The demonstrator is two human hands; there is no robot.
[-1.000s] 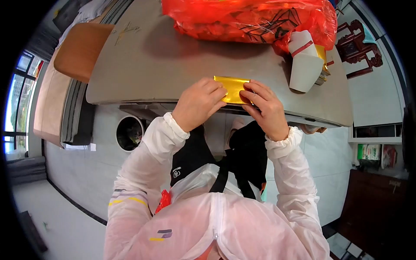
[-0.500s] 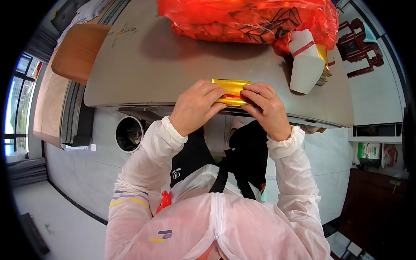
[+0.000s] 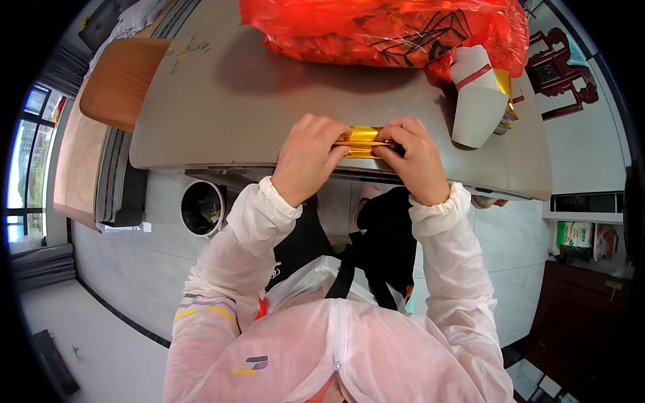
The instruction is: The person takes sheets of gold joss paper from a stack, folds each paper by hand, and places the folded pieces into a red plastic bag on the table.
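A shiny gold sheet [image 3: 366, 133] lies near the front edge of the grey table [image 3: 222, 127], with a raised fold running across its middle. My left hand [image 3: 309, 156] pinches the left end of this fold between thumb and fingers. At the right end, my right hand [image 3: 418, 160] grips the sheet the same way. Fingertips hide both ends of the sheet.
A red plastic bag [image 3: 390, 33], filled with something, sits at the table's back. Right of it are a white paper piece with a red band [image 3: 478, 101] and a gold stack [image 3: 507, 101]. A bin [image 3: 203, 209] stands on the floor at left.
The gold sheet, flat a second ago, now has a ridge folded up across its middle. Both hands have turned slightly and pinch this fold at its ends.
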